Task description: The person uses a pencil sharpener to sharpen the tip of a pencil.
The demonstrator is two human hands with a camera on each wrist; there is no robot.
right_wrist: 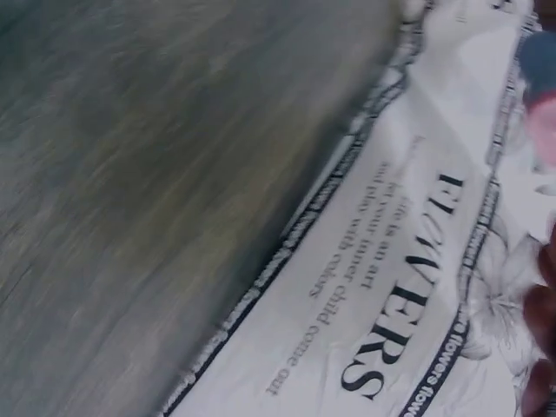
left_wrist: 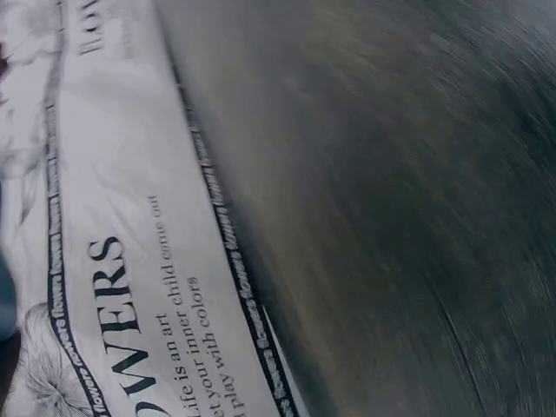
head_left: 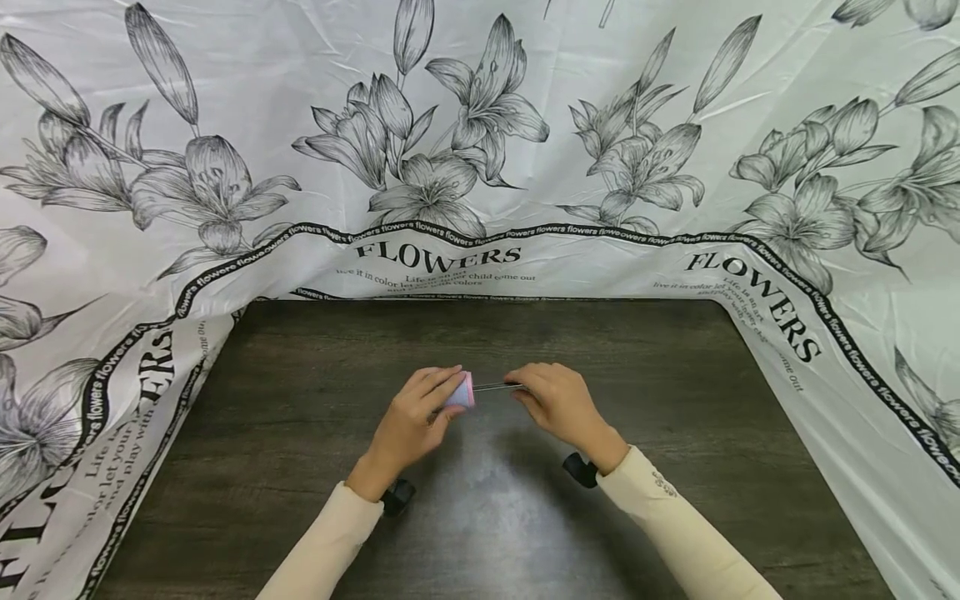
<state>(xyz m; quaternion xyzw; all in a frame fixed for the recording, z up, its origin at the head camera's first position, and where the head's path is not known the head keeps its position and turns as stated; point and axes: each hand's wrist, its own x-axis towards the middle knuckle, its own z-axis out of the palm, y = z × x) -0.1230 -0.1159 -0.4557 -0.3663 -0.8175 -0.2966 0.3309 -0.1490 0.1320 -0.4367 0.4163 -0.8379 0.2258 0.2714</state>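
Over the middle of the table, in the head view, my left hand [head_left: 414,418] grips a small pale blue, cup-shaped thing with a pink rim [head_left: 461,392]. The rim faces right. Thin metal-looking rods [head_left: 491,387] stretch between that rim and my right hand [head_left: 561,402], whose thumb and fingers pinch their right end. What tool the rods belong to I cannot tell, since the fingers hide that end. At the right edge of the right wrist view, a pink and blue part of the cup-shaped thing [right_wrist: 542,130] shows, with blurred fingertips [right_wrist: 540,317] below.
Beneath both hands lies a dark wood-grain table [head_left: 315,350]. White cloth printed with lilies and lettering [head_left: 480,267] hangs along its back and both sides. Each wrist carries a black camera, one on the left [head_left: 399,497] and one on the right [head_left: 579,470].
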